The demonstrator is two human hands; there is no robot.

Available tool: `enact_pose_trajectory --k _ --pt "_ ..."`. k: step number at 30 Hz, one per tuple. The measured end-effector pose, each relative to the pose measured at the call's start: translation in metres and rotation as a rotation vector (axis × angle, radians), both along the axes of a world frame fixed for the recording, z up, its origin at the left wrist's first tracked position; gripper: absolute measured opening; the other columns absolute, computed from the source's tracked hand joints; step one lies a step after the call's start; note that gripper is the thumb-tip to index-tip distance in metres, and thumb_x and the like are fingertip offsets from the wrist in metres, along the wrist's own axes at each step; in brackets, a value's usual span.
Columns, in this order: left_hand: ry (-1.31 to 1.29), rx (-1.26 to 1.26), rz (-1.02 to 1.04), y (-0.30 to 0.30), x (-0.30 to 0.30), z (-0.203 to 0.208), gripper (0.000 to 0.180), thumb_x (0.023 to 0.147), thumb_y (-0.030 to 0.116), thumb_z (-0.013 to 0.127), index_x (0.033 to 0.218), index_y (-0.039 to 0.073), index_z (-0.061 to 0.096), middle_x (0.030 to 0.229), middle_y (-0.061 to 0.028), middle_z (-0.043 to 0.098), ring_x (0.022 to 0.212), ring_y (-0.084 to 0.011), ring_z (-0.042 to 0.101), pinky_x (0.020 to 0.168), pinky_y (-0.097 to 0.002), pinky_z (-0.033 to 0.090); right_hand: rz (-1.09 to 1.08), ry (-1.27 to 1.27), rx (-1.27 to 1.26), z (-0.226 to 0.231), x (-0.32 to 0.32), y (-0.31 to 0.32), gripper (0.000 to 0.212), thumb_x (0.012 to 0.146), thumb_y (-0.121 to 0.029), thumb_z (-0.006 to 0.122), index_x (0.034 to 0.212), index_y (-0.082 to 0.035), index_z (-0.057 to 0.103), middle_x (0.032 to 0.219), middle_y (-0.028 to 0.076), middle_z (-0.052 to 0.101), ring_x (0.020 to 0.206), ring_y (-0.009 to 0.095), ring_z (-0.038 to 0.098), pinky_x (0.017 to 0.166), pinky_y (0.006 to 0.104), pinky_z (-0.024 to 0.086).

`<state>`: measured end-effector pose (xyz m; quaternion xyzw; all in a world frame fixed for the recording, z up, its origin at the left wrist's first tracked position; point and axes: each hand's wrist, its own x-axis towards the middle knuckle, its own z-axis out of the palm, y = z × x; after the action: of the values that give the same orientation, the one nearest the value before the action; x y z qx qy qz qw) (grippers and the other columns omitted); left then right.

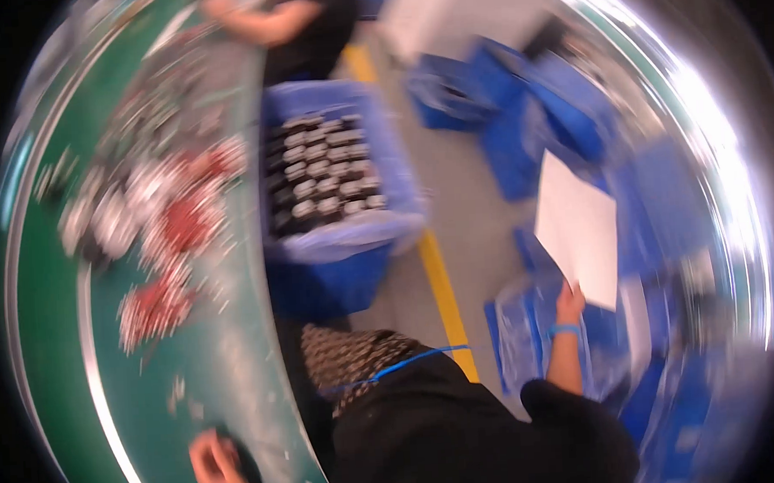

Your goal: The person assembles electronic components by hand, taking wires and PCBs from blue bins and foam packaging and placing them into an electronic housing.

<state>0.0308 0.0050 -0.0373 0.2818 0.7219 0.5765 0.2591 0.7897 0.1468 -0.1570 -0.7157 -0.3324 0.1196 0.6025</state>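
Right hand is stretched out to the person's right, pinching the lower edge of a white sheet of card or paper and holding it up over a clear-lined blue crate on the floor. Left hand rests low on the green worktop; blur hides the fingers, so I cannot tell whether it is clenched or released, and nothing shows in it.

Judging from the thin grip on 1 edge, the sheet could sag or slip and drop beside the crate rather than over it, since the arm is reaching well out to the side while the whole view is smeared by head motion. The leaning body might also brush the loose red and silver parts scattered on the worktop.

Just beside the worktop stands 1 blue bin with a plastic liner, packed with rows of small dark pieces with pale tops. Further blue crates lie stacked and tilted on the floor beyond a yellow line. Another person's arm works at the far end.
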Motion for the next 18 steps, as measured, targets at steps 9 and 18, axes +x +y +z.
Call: enact_pose_trajectory --k 9,18 --pt "0.054 -0.077 -0.109 0.013 0.009 0.014 0.011 0.09 0.007 0.054 0.096 -0.002 0.054 0.071 -0.0072 0.054 0.058 -0.0125 0.049 0.053 -0.0228 0.042 -0.834 0.45 0.75 0.095 -0.05 -0.127 0.037 0.087 -0.003 0.039 0.118 0.018 0.034 0.108 0.03 0.052 0.084 0.041 0.063 0.069 0.0444 0.06" --pt "-0.03 -0.086 -0.089 0.007 -0.003 0.011 0.011 0.09 0.009 0.055 0.097 0.0 0.054 0.072 -0.0073 0.056 0.059 -0.0117 0.05 0.052 -0.0223 0.041 -0.901 0.588 0.883 0.104 -0.05 -0.109 0.047 0.078 0.005 0.029 0.123 0.017 0.026 0.108 0.032 0.051 0.073 0.043 0.065 0.056 0.041 0.061"
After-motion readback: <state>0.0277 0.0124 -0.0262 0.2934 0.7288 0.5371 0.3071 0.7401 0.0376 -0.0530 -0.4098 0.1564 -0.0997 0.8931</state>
